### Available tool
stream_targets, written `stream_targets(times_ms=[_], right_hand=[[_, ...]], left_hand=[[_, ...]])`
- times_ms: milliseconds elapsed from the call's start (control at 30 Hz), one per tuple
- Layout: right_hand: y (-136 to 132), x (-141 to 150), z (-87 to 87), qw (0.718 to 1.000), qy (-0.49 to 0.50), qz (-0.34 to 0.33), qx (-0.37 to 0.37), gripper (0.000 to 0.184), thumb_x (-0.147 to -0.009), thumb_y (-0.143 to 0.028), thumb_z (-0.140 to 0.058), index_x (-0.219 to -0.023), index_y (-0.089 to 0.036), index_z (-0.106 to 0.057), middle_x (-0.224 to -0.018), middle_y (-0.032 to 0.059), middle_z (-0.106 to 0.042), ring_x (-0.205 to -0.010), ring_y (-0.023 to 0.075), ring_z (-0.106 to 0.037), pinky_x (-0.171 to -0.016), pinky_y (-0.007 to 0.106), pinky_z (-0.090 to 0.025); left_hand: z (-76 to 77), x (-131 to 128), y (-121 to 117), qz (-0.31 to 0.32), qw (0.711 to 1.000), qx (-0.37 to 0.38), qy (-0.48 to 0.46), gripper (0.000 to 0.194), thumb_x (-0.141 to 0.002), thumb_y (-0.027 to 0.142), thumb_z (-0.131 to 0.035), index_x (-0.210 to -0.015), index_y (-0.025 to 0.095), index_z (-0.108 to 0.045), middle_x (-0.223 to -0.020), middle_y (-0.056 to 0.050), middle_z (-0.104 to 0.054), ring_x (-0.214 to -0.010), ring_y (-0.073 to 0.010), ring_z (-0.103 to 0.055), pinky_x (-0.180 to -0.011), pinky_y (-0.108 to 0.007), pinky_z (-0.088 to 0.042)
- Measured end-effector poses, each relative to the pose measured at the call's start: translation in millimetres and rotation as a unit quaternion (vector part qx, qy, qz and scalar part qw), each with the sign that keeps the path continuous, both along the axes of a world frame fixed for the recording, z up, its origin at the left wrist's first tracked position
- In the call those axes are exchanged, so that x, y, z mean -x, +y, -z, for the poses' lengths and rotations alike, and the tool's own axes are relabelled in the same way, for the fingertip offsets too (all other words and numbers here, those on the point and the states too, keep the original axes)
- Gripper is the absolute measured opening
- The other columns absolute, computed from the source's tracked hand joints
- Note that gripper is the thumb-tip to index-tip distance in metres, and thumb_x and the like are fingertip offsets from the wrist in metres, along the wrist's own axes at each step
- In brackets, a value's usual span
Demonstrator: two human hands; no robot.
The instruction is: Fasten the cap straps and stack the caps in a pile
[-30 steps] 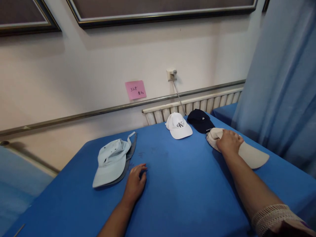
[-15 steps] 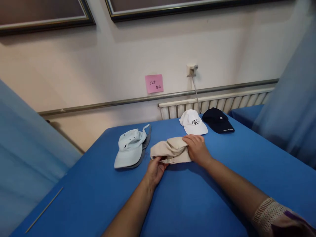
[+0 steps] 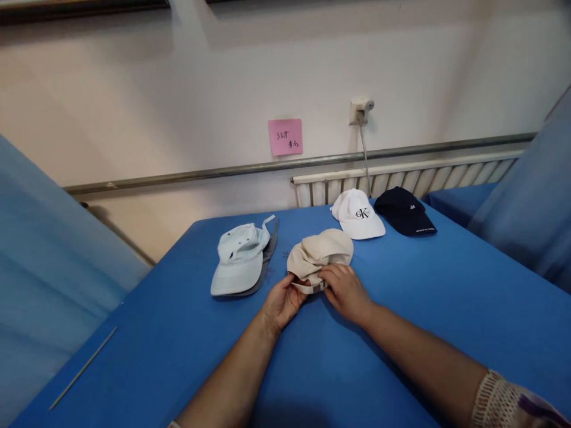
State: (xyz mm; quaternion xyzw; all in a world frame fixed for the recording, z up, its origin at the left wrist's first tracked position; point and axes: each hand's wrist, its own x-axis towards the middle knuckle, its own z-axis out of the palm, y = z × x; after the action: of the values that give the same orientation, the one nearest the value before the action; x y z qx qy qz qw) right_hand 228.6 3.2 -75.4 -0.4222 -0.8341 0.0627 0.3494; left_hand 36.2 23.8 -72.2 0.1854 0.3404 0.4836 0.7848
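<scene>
A beige baseball cap (image 3: 319, 249) is between my two hands above the blue table, its back strap and buckle toward me and its brim pointing away. My left hand (image 3: 284, 302) is closed on the left end of the strap, with some fingertips hidden inside the opening. On the other side, my right hand (image 3: 345, 291) pinches the cap's back edge near the buckle. To the left lies a light blue cap (image 3: 241, 255), stacked over a dark grey cap (image 3: 269, 252). A white cap (image 3: 358, 214) with black letters and a navy cap (image 3: 405, 211) sit side by side at the back right.
The blue table (image 3: 187, 356) reaches to the wall, where a radiator (image 3: 401, 177) and a metal rail (image 3: 200, 174) run. A thin stick (image 3: 83, 368) lies at the left edge. Blue curtains (image 3: 53, 285) hang on both sides. A pink note (image 3: 285, 137) is on the wall.
My right hand has moved from the cap's right side down to the back edge near the buckle. The beige cap has turned, so its brim now shows at the far side. The view has tilted down.
</scene>
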Motion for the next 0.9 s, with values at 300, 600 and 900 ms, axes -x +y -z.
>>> stream_targets(times_ms=[300, 600, 900], right_hand=[[6.3, -6.6, 10.9, 0.999, 0.017, 0.031, 0.005, 0.023, -0.082, -0.014, -0.059, -0.105, -0.017, -0.055, -0.1, 0.0099, -0.064, -0.095, 0.0262, -0.056, -0.086, 0.042, -0.039], [1.8, -4.2, 5.5, 1.0, -0.013, -0.013, 0.002, 0.02, -0.086, -0.016, -0.058, -0.105, -0.019, -0.058, -0.099, 0.0073, -0.067, -0.096, 0.0258, -0.057, -0.089, 0.042, -0.038], [-1.2, -0.9, 4.2, 0.998, -0.042, -0.04, -0.001, 0.029, -0.085, -0.013, -0.056, -0.114, -0.018, -0.057, -0.102, 0.0084, -0.067, -0.097, 0.0261, -0.057, -0.088, 0.042, -0.038]], left_hand=[[-7.0, 2.0, -9.9, -0.228, 0.845, -0.203, 0.439, 0.045, -0.084, 0.029, -0.061, -0.125, 0.018, -0.048, -0.128, -0.013, -0.055, -0.113, -0.0245, -0.056, -0.091, -0.038, -0.05], [-17.0, -14.3, -32.6, -0.011, 0.566, -0.516, 0.643, 0.02, -0.083, 0.027, -0.063, -0.102, 0.022, -0.065, -0.116, -0.009, -0.064, -0.116, -0.0269, -0.051, -0.102, -0.045, -0.036], [-5.3, -10.6, -26.2, 0.019, 0.619, -0.459, 0.637, 0.008, -0.076, 0.019, -0.065, -0.082, 0.02, -0.061, -0.091, -0.006, -0.066, -0.093, -0.0239, -0.056, -0.086, -0.038, -0.041]])
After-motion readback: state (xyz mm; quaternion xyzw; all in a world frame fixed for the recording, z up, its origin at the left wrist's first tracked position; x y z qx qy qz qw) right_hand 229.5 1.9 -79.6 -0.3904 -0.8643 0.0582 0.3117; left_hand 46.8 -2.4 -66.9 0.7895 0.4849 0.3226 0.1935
